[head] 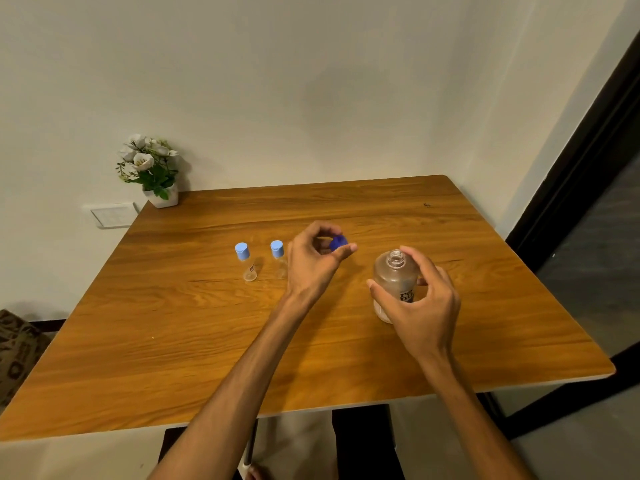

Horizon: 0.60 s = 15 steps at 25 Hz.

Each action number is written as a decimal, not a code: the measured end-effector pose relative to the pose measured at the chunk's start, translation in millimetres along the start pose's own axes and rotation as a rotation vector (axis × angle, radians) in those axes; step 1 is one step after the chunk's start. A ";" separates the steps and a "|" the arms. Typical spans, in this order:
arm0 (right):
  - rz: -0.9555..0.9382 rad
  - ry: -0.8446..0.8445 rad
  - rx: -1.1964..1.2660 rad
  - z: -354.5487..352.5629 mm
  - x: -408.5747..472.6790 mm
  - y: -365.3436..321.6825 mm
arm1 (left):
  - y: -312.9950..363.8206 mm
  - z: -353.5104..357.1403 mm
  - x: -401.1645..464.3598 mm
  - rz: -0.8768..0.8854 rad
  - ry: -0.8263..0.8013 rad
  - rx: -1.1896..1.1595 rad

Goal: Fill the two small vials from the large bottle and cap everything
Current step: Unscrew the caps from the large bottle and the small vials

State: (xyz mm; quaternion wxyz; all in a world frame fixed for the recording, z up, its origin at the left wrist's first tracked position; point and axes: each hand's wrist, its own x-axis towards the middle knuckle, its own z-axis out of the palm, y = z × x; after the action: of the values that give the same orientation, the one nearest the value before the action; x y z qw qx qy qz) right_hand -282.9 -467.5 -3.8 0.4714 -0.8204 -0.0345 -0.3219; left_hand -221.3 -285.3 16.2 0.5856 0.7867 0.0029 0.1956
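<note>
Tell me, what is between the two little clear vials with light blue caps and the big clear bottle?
In the head view, the left hand is there, pinching the dark blue cap, above the wooden table.

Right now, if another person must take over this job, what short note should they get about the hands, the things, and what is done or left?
Left hand: pinches the dark blue cap, off the bottle, above the table.
Right hand: grips the large bottle, upright on the table, neck open.
The two small vials stand upright left of the hands, light blue caps still on. They look empty, though that is hard to tell.
Done: large bottle uncapped.
Left: uncap both vials, fill each, recap all three.
</note>
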 end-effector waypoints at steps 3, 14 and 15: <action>0.053 -0.040 0.069 1.8 16.3 4.0 | -31.5 10.9 2.9 -0.071 -0.036 0.083; 0.134 -0.098 -0.010 27.3 40.0 28.6 | -65.8 31.5 9.7 -0.103 -0.098 0.237; 0.130 -0.109 -0.005 27.0 39.4 29.3 | -63.1 30.2 6.5 -0.096 -0.101 0.233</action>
State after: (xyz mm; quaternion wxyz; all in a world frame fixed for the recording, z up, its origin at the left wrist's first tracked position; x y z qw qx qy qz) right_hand -227.9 -471.9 -13.1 0.4865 -0.8384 -0.0059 -0.2457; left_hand -191.8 -291.7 -47.2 0.4983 0.8571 0.0336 0.1259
